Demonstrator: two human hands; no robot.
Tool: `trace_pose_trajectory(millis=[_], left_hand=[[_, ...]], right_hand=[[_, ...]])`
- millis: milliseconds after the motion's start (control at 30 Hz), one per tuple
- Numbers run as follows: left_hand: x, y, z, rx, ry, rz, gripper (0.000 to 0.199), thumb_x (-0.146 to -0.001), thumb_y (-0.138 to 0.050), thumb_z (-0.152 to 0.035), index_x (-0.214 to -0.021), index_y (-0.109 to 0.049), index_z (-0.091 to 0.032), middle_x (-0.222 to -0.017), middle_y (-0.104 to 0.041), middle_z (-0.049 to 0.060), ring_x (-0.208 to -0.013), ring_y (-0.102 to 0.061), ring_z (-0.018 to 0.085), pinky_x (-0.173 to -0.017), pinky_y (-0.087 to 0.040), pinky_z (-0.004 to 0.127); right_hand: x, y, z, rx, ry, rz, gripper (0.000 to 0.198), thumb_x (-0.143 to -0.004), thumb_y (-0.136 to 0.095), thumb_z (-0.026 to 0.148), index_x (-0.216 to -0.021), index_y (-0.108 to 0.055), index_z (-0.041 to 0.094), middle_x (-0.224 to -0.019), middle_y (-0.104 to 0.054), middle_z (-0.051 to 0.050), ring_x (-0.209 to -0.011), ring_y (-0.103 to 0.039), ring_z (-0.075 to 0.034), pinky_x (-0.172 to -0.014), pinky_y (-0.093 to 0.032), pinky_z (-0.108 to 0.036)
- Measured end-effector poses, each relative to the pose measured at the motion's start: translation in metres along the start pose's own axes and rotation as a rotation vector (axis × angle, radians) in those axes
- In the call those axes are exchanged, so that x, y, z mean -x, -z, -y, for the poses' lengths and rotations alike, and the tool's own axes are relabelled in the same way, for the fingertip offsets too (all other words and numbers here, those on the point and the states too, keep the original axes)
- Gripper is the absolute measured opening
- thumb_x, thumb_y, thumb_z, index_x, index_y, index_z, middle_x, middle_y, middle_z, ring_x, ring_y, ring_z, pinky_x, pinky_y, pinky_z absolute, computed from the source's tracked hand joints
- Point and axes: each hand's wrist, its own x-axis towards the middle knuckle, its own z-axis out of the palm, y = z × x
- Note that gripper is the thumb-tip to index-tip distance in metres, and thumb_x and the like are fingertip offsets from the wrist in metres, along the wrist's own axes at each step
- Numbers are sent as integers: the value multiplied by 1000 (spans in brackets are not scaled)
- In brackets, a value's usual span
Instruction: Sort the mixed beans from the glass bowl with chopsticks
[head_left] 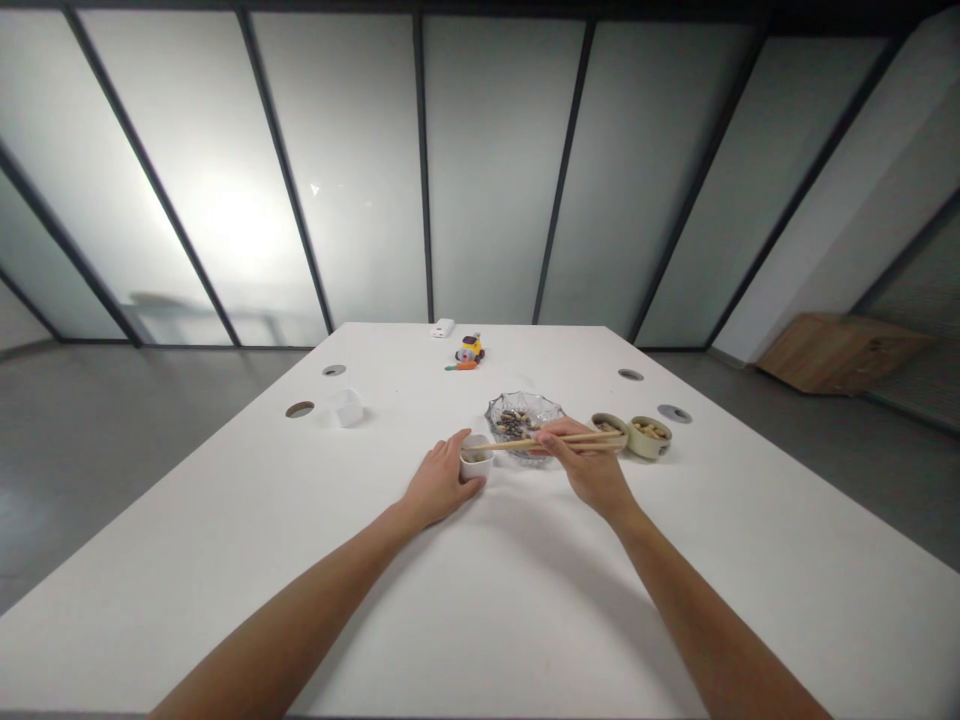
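Frosted glass wall, dark uprights, took up the top of the frame; grey floor showed at both sides. White table filled most of the lower half, w/ round inserts near its edges, mid-left and mid-right. Wooden block, approx. box-shaped, sat on the floor at the right of the frame.

L hand, ctr. of pic: fingers curved round the white cup, thumb at its near side, cup upright on the table. R hand, just right of ctr.: fingers closed on the chopsticks, which ran leftward, tips at the cup's mouth. Couldn't tell if the tips gripped anything; bits in the cup too small to ID.

Clear glass bowl, behind the chopsticks & partly hidden by R hand, held dark & brownish pieces. Right of it, two pale tins side by side: left tin partly covered by the chopsticks, right tin w/ pale longish pieces. Translucent white container at ctr.-left, well apart from L hand. Upper ctr. of table: yellow toy vehicle, small white device behind, orange carrot-shaped item in front.
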Motion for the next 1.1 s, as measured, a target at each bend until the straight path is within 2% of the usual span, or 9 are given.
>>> trace_pose_trajectory(millis=[200,300,433,533,600,733,867,1000,1100], left_hand=[[0,0,1,0,-3,-5,72,-86,-70,-35,-150,-41,-18,-138,-62,15,-126,-59,34,-107,-48,47],[0,0,1,-5,-7,-2,72,-86,-70,-36,-150,-41,-19,-137,-63,14,-124,-60,33,-106,-48,47],[0,0,2,-6,-28,-1,74,-87,-70,-38,-152,-39,-19,-144,-59,15,-129,-58,34,-110,-46,48],[0,0,2,-20,-24,11,76,-87,-71,-38,-153,-38,-18,-147,-57,17,-129,-58,35,-111,-45,49],[0,0,3,-19,-22,11,76,-87,-71,-38,-152,-39,-18,-146,-58,17,-128,-59,35,-111,-46,49],[0,0,4,-9,-41,0,76,-87,-71,-38,-152,-40,-19,-147,-57,16,-130,-58,35,-112,-45,50],[-1,-1,3,-12,-32,12,75,-87,-70,-38,-152,-39,-18,-146,-57,17,-130,-57,35,-111,-46,50],[-1,0,1,-17,-16,21,74,-87,-69,-38,-152,-40,-16,-142,-60,17,-126,-59,35,-109,-47,50],[-1,1,0,-13,-23,17,74,-87,-70,-38,-152,-40,-17,-141,-60,16,-128,-58,35,-109,-46,49]], right_hand=[[2,-1,5,16,31,4,47,-90,-63,67,-78,-73,22,-84,-74,-6,-77,-72,-21,-68,-61,-32],[-4,15,4,-42,12,-95,49,-89,-62,68,-81,-72,21,-83,-74,-6,-72,-74,-21,-68,-64,-34],[-14,44,-6,-72,-19,-317,51,-88,-63,71,-79,-68,20,-79,-72,-5,-69,-75,-21,-69,-66,-36],[-21,58,-14,-98,-74,-399,56,-87,-61,75,-73,-63,21,-65,-68,-3,-64,-75,-22,-66,-66,-37],[-28,64,-16,-99,-118,-378,60,-81,-62,80,-71,-62,21,-62,-67,-3,-60,-74,-22,-61,-66,-35],[-49,74,-10,-28,-143,-237,66,-70,-69,85,-71,-63,19,-65,-67,-3,-60,-74,-21,-55,-65,-31],[-74,79,1,107,-124,-98,67,-72,-68,85,-70,-64,18,-67,-66,-3,-61,-73,-18,-54,-65,-28],[-91,73,5,238,-181,42,54,-83,-72,69,-70,-68,16,-71,-70,-6,-58,-70,-14,-51,-62,-24],[-98,66,-1,262,-220,124,43,-84,-78,55,-68,-69,16,-73,-73,-7,-54,-68,-14,-46,-60,-23]])
